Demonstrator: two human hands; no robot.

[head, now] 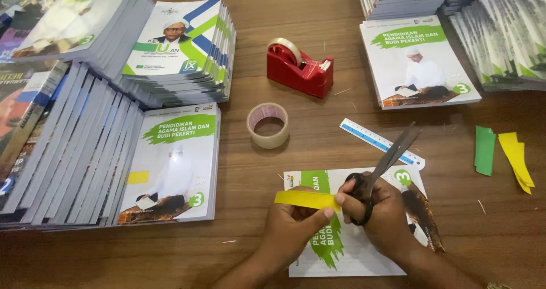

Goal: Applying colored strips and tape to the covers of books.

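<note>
1. The left hand [293, 226] has its grip pinched together on a yellow paper strip [306, 199], thumb on top, holding it level just above a book [352, 232] that lies flat on the wooden worktop [296, 50].
2. The right hand [381, 212] has its grip clamped through the black handles of a pair of scissors [387, 164]; the blades point up and away to the right and look closed, and the fingertips touch the right end of the strip.
3. A white and blue ruler [380, 141] lies just beyond the book, under the scissor blades.
4. A loose roll of clear tape [267, 125] sits near the middle of the worktop, with a red tape dispenser [300, 68] behind it.
5. Stacks of books [114, 124] fill the left side, and more stacks [455, 27] stand at the far right.
6. A green paper scrap [484, 149] and yellow paper scraps [516, 159] lie side by side at the right edge, well apart from the hands.
</note>
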